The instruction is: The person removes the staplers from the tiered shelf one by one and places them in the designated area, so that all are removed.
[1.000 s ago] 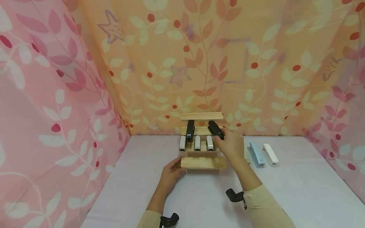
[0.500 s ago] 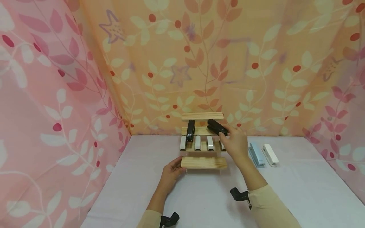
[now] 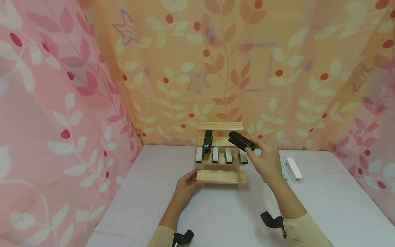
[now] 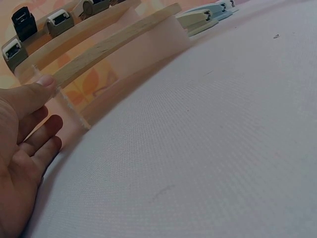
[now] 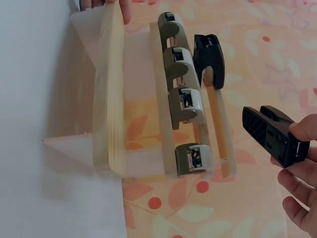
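A tiered wooden display rack (image 3: 221,176) stands mid-table. My left hand (image 3: 184,187) holds the left end of its lowest step, thumb on the wood (image 4: 94,55) and fingers below. My right hand (image 3: 267,161) pinches a black stapler (image 3: 241,140) by its near end, in the air off the rack's right side. In the right wrist view this stapler (image 5: 271,136) is tilted, its far end toward the rack. Another black stapler (image 3: 208,141) sits on the left of a higher step. Several small white-and-grey staplers (image 3: 215,155) line the step below it.
Right of the rack, a white stapler (image 3: 293,169) lies on the white-covered table (image 3: 148,192). A light blue stapler (image 4: 210,9) and a pale green one (image 4: 194,22) lie near it, mostly hidden behind my right hand in the head view. A patterned curtain (image 3: 172,103) hangs behind.
My right hand has lifted the black stapler off the rack's right side and moved it rightward, uncovering the rightmost small stapler. My left hand stays at the lowest step.
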A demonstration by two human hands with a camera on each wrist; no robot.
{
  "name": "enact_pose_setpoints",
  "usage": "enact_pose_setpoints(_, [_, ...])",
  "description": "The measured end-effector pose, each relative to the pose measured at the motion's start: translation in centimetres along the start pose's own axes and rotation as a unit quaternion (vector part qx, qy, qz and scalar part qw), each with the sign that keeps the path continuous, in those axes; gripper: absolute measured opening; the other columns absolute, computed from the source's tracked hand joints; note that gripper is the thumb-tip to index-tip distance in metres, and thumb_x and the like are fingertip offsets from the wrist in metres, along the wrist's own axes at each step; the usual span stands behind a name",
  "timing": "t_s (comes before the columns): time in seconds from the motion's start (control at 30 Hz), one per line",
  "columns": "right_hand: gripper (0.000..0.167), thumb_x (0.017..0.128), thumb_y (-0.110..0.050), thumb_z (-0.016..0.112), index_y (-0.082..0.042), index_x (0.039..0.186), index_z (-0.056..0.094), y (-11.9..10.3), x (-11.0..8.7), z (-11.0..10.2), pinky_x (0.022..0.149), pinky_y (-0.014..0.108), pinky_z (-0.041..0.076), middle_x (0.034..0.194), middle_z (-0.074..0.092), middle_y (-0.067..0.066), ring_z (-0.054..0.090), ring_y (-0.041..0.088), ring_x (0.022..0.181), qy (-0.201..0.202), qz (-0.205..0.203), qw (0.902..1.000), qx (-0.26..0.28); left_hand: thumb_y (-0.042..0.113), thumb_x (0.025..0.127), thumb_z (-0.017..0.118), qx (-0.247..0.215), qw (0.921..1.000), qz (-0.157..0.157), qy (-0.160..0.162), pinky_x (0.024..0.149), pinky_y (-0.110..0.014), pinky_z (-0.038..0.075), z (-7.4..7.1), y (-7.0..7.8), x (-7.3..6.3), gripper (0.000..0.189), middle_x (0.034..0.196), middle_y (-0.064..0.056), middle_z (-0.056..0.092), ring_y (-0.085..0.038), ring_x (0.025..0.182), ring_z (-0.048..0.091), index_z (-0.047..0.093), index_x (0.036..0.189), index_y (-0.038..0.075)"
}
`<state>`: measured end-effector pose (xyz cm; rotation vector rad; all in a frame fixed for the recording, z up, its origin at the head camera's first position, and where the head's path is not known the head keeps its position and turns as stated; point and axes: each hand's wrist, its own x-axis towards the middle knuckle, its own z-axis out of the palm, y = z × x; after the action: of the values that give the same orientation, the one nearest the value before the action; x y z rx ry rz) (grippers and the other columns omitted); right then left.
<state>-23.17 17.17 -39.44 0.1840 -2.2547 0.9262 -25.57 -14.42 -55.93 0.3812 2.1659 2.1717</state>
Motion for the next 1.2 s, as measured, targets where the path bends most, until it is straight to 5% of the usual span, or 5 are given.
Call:
enact_pose_setpoints(0.57, [0.042, 0.079, -0.005, 0.085, -0.001, 0.12, 0.074, 1.5, -3.0, -5.5, 0.084, 0.05, 0.04, 0.107, 0.072, 0.021, 0.064, 0.038, 0.097, 0.047, -0.048, 0.9972, -0.033, 0.017, 0.09, 0.08, -0.008, 1.0, -0.004, -0.005, 0.101, -0.022, 0.054, 0.2, -0.1, 0.0, 0.066, 0.147, -0.013, 0.057, -0.028, 0.133, 0.057, 0.052, 0.149, 0.007])
enact_pose_setpoints(1.2, [0.046, 0.079, -0.005, 0.086, 0.0, 0.123, 0.072, 5.8, -4.8, -9.8, 0.084, 0.053, 0.038, 0.109, 0.07, 0.027, 0.06, 0.043, 0.102, 0.061, -0.006, 0.9953, -0.075, 0.017, 0.089, 0.081, 0.001, 1.0, -0.007, 0.006, 0.1, -0.021, 0.054, 0.1, 0.1, -0.1, 0.065, 0.147, -0.011, 0.058, -0.026, 0.132, 0.058, 0.053, 0.148, 0.009])
